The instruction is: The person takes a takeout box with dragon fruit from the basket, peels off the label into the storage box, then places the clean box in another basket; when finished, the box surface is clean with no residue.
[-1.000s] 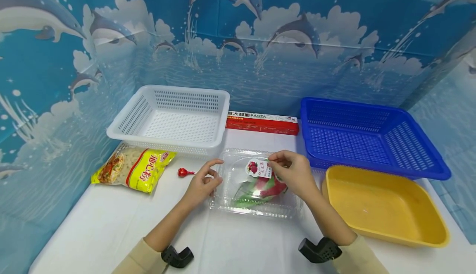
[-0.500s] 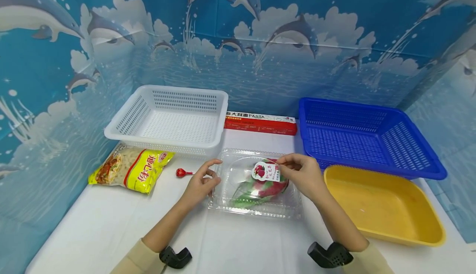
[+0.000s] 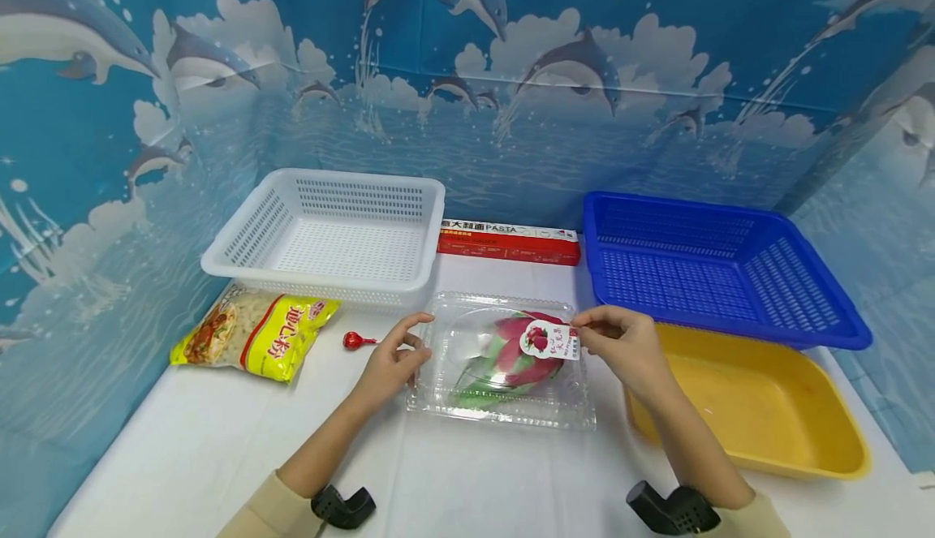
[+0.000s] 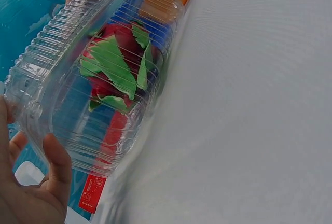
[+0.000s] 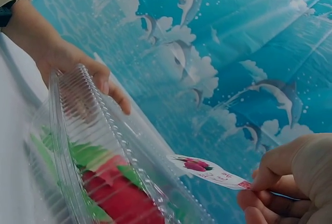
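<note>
In the head view, a white sticker label is pinched at its squared end between the thumb and fingers of the right hand, over the right side of a clear plastic clamshell container. The container's left edge is held by the left hand, thumb and index finger spread along it. By the right wrist camera the label is shown nearly edge-on, its rounded end extended towards the lid; whether the lid is touched cannot be told. The label is not caught by the left wrist camera, where instead the green scales of the dragon fruit inside are seen plainly through the ribbed side wall. Only from the head can the whole table be made out: a bag of noodles and a small red lollipop are placed to the left, a white basket behind them, a red pasta box beyond the container, and a blue basket and a yellow basin to the right.
</note>
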### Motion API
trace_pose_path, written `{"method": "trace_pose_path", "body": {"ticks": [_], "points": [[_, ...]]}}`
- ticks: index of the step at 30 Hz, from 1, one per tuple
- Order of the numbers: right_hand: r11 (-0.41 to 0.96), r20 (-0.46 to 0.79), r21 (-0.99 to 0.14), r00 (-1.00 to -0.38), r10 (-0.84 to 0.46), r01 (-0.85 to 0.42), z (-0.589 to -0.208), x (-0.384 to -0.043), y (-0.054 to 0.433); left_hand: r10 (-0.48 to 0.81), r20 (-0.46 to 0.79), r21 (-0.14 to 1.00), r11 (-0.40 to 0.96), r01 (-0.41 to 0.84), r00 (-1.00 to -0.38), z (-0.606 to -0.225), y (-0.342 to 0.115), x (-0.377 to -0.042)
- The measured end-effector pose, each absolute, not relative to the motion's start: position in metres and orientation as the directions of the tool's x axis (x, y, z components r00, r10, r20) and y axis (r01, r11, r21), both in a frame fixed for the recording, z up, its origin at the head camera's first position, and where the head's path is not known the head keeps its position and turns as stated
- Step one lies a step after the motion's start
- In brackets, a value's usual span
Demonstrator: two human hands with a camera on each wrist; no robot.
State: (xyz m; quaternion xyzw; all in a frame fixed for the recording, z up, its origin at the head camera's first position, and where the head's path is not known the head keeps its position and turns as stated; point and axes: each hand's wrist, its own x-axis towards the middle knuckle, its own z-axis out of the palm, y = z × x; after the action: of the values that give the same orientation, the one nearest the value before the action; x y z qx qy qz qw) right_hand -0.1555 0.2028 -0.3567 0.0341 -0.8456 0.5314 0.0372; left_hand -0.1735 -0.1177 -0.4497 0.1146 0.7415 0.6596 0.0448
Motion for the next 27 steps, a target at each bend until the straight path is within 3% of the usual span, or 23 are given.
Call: {"method": "trace_pose_path", "body": {"ticks": [8, 27], "points": [[0.422, 0.125, -0.901, -0.992, 0.035, -0.099, -0.365, -0.148, 0.225, 0.221, 0.096, 0.986, 0.115, 0.123, -0.971, -0.448, -0.117, -0.172], [0.428, 0.056, -0.903, -0.983, 0.177, 0.026, -0.379, -0.126, 0.290, 0.217, 0.087, 0.989, 0.100, 0.111, -0.972, -0.449, -0.117, -0.172]]}}
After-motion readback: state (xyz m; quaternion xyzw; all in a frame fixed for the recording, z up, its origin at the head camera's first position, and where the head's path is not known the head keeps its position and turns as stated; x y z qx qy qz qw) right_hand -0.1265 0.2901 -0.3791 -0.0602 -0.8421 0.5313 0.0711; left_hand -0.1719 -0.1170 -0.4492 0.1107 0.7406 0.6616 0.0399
